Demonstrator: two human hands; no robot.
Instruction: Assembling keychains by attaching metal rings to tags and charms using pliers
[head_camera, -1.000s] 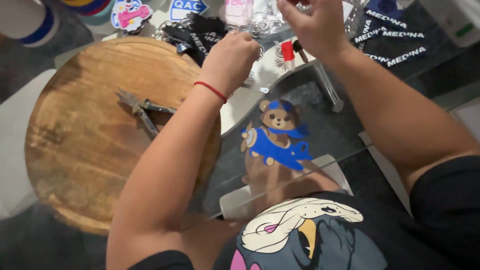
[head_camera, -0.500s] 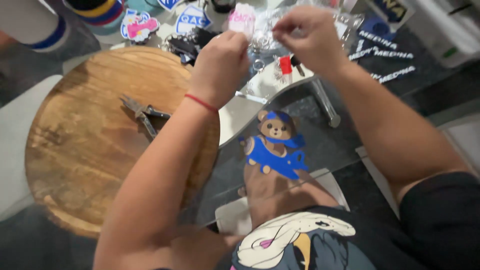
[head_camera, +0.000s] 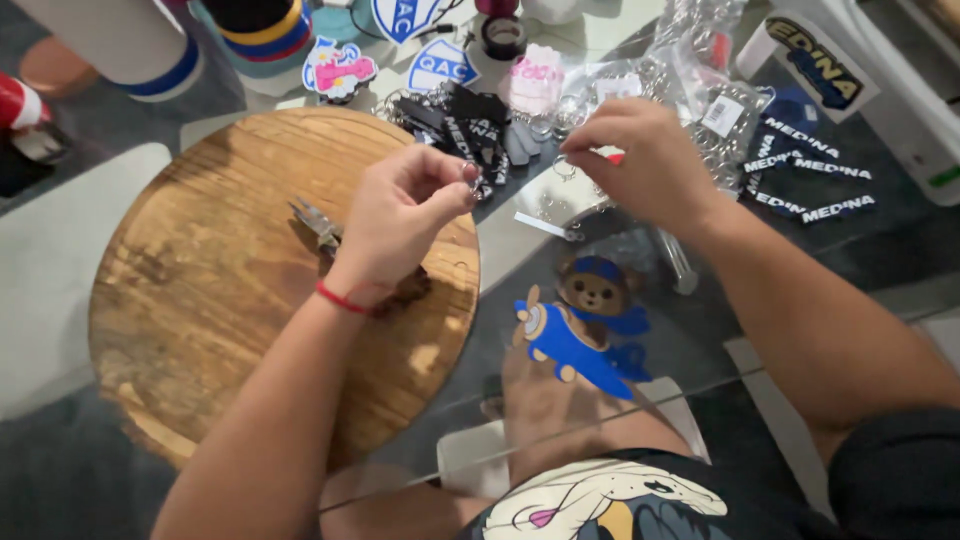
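I see a small silver metal ring (head_camera: 470, 180) pinched in the grip of my left hand (head_camera: 400, 215), just above the far edge of the round wooden board (head_camera: 200, 300). My right hand (head_camera: 640, 165) hovers with fingers curled over the glass tabletop (head_camera: 530, 240); whether it holds anything I cannot tell. Judging by this, the ring is not yet joined to anything; the grey metal pliers (head_camera: 315, 225) lie unused on the board and many pieces lie loose.

The scene is evenly and fairly brightly lit, seemingly from overhead. The round wooden board (head_camera: 230, 300) carries a soft shadow beneath the left hand (head_camera: 405, 215). The glass tabletop (head_camera: 560, 200) shows pale glare and reflections — faint, not blown out. Focus is moderate: fine detail around the right hand (head_camera: 645, 160) smears slightly, and the frame's edges look soft and a little stretched.
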